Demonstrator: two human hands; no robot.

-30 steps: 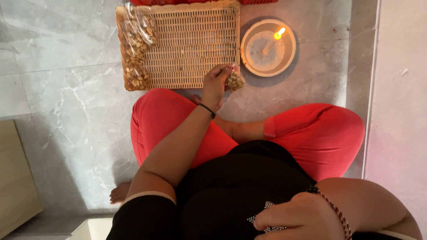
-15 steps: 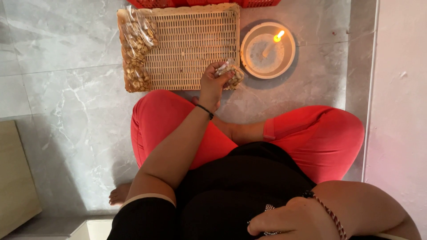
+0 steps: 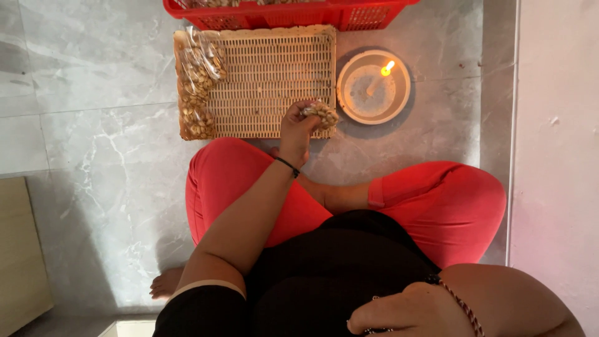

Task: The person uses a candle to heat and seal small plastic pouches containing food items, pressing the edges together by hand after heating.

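My left hand (image 3: 298, 128) is clamped around a small clear bag of nuts (image 3: 321, 113) over the wicker tray's (image 3: 268, 81) near right corner. My right hand (image 3: 405, 312) rests closed against my black top, well away from the tray.

Home floor used as a small packing spot: grey marble-look floor tiles (image 3: 93, 162), with woven tray (image 3: 268, 81) as landmark; red plastic crate (image 3: 287, 12) just beyond it, lit candle in dish (image 3: 374, 87) beside it, pale wall (image 3: 555, 156) further along.

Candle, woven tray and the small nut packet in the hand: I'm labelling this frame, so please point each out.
Candle (image 3: 376, 82), head view: on its stick, below the flame.
Woven tray (image 3: 271, 75), head view: bare weave at its middle.
Small nut packet (image 3: 321, 113), head view: bulging part, held by the left hand (image 3: 295, 129).
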